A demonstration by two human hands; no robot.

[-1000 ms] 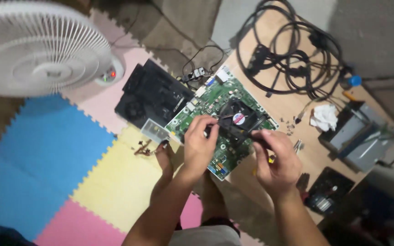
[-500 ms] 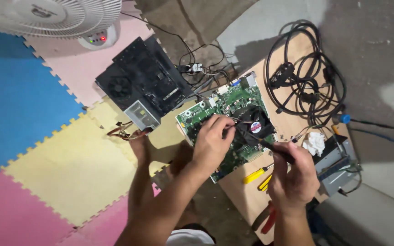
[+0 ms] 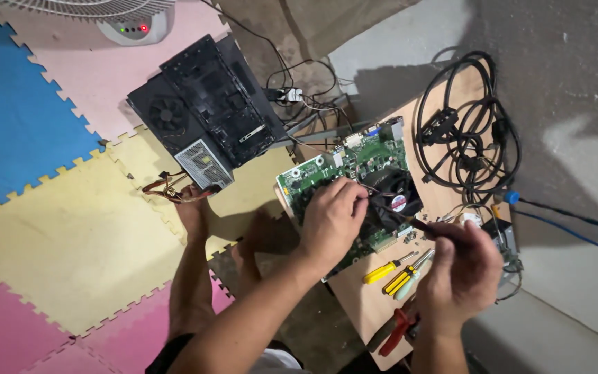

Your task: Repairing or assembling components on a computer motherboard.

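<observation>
A green circuit board (image 3: 354, 163) with a black cooling fan (image 3: 397, 196) lies on a wooden board (image 3: 361, 305). My left hand (image 3: 332, 220) rests on the circuit board beside the fan, fingers curled on it. My right hand (image 3: 459, 271) grips a dark screwdriver (image 3: 410, 221) whose tip points at the fan's edge.
Yellow-handled screwdrivers (image 3: 394, 271) and red pliers (image 3: 397, 331) lie on the wooden board near my right hand. A black computer case (image 3: 205, 121) with its power supply sits to the left on foam floor tiles (image 3: 70, 228). Coiled black cables (image 3: 468, 135) lie to the right. A fan base (image 3: 133, 24) stands at the top.
The view has swung left and closer, so the white fan has slid out at the top. Both hands stay at the circuit board's cooling fan, the right one with the screwdriver.
</observation>
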